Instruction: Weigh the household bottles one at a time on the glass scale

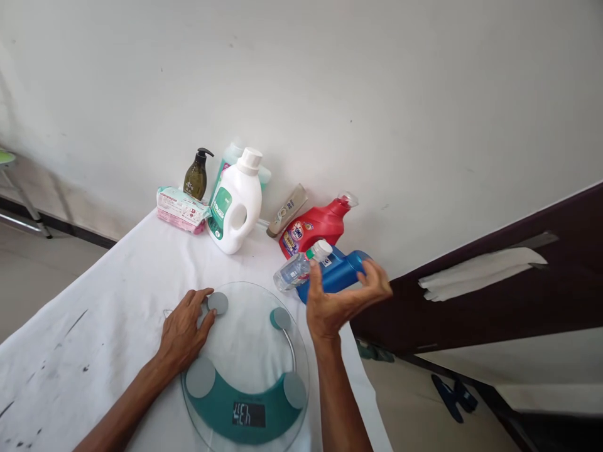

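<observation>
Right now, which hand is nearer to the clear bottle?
Right. The right hand is beside the clear bottle; the left hand is farther, on the left side of the glass scale.

Five bottles can be counted plainly: one pump bottle (195,178) and one white bottle (241,207) left of the upper centre, then one red bottle (320,227), one clear bottle (293,272) and one blue bottle (340,276) near the centre. The teal bottles (227,161) behind the white one and the soft packs (181,208) to its left overlap too much for a sure count. There is one tube (288,210). At the lower centre is one scale (245,339), with four round pads (200,377) and one display (249,414). Two dark blue shoes (445,398) show at lower right.
</observation>
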The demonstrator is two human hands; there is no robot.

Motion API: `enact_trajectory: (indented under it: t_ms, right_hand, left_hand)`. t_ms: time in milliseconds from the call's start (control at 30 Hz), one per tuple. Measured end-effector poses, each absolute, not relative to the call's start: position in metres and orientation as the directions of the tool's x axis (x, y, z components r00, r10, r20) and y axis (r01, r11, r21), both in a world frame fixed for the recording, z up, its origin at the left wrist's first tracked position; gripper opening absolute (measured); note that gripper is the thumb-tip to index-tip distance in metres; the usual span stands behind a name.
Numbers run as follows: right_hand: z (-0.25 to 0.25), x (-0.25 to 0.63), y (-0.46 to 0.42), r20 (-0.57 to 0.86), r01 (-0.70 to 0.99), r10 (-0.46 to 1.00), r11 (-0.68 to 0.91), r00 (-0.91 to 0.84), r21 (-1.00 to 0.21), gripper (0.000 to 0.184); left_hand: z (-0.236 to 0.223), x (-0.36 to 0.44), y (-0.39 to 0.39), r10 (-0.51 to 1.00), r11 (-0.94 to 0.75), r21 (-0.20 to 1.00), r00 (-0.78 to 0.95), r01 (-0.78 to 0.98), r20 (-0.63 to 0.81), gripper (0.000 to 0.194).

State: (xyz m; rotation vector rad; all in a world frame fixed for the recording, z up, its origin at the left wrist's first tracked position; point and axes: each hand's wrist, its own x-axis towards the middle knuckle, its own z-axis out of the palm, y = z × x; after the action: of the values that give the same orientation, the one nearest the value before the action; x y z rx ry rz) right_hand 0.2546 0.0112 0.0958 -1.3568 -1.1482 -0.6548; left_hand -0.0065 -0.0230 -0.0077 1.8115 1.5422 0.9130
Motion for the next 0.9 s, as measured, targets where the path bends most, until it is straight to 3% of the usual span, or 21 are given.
enact_trajectory:
  t_ms: [67,167,267,433,733,900]
  right_hand:
    - [0.092,0.287,-0.001,0.84,0.852,0.209,0.05,0.501,-0.521,0.09]
    - [0.08,0.322,0.008,0.552,0.585,0.338,0.008,0.762,-0.811,0.104]
    - [0.064,0.339,0.031,0.341,0.385,0.465,0.0,0.817,-0.923,0.091]
    - [0.053,0.341,0.044,0.296,0.315,0.498,0.048,0.815,-0.948,0.064]
    - [0.067,0.324,-0.029,0.376,0.359,0.365,0.116,0.852,-0.926,0.073]
    - [0.118,0.293,-0.08,0.496,0.387,0.362,0.333,0.789,-0.86,0.054]
  left_hand:
    - [-0.007,-0.007,-0.022,0.988,-0.153,0.789,0.096,0.595,0.119,0.041]
    - [-0.006,-0.009,-0.021,0.989,-0.146,0.778,0.103,0.611,0.104,0.043]
    - [-0.004,-0.01,-0.021,0.989,-0.148,0.762,0.115,0.631,0.097,0.042]
    - [0.0,-0.012,-0.022,0.988,-0.15,0.761,0.123,0.631,0.093,0.04]
    - [0.002,-0.011,-0.023,0.988,-0.147,0.759,0.124,0.635,0.087,0.038]
    - [0.003,-0.009,-0.023,0.991,-0.126,0.761,0.113,0.637,0.07,0.038]
